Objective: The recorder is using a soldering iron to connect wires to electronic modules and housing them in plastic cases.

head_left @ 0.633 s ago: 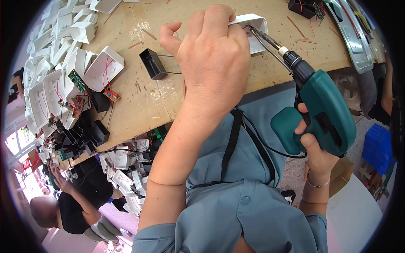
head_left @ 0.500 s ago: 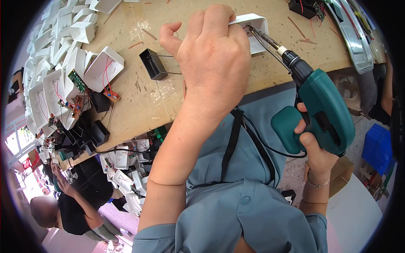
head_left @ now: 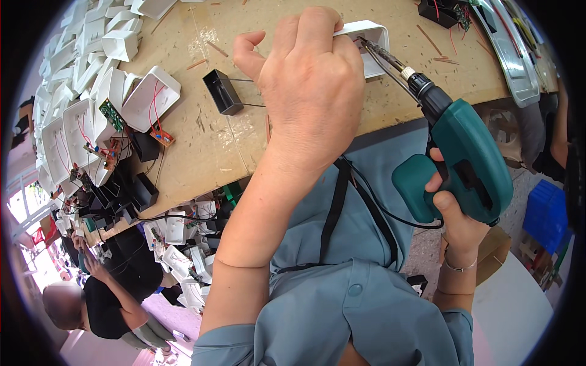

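Note:
My left hand (head_left: 314, 91) is closed on the far-left rim of a white plastic housing (head_left: 373, 68) near the table's front edge, its thumb held out to the side. Fingers wrapped round its handle, my right hand (head_left: 456, 226) grips a green soldering gun (head_left: 476, 152). The gun's metal tip and the thin tube beside it reach down into the housing. What the tip touches inside is too small to make out. A black open box (head_left: 222, 92) lies left of my left hand, and its two dark leads run under that hand.
White housings (head_left: 91, 55) are piled at the left, several with circuit boards (head_left: 111, 114) and red wires. A clear tray (head_left: 510, 55) stands at the far right beside a black box (head_left: 438, 12). Thin brown strips lie on the table (head_left: 207, 146). Another person (head_left: 110, 299) is at lower left.
My left hand and the white housing have shifted very slightly right; the black box moved slightly too. The soldering gun stays in place. The other person's hands moved a little.

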Motion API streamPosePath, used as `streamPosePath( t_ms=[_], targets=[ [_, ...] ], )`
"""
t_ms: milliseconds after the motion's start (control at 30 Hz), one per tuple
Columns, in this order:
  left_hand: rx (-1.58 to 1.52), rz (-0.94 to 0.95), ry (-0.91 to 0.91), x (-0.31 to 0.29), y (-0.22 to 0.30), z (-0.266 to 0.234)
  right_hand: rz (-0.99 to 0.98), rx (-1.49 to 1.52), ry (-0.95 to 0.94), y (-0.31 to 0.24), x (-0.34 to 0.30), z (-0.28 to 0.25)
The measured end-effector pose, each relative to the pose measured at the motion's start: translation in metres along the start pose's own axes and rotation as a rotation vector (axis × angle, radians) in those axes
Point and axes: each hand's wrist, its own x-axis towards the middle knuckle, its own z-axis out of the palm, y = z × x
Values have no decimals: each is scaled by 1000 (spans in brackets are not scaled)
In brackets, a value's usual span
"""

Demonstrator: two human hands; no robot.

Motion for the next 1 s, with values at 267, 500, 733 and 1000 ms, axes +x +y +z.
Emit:
streamPosePath(
  t_ms=[267, 500, 733, 1000],
  targets=[
    [22, 4, -5, 1, 0, -1, 7, -8, 11, 0, -2, 1],
    [37, 5, 2, 0, 1, -2, 35, 16, 22, -1, -8, 1],
    [40, 36, 29, 0, -3, 2, 111, 118, 89, -5, -14, 3],
    [167, -321, -864, 35, 18, -51, 16, 141, 147, -8, -22, 1]
  ],
)
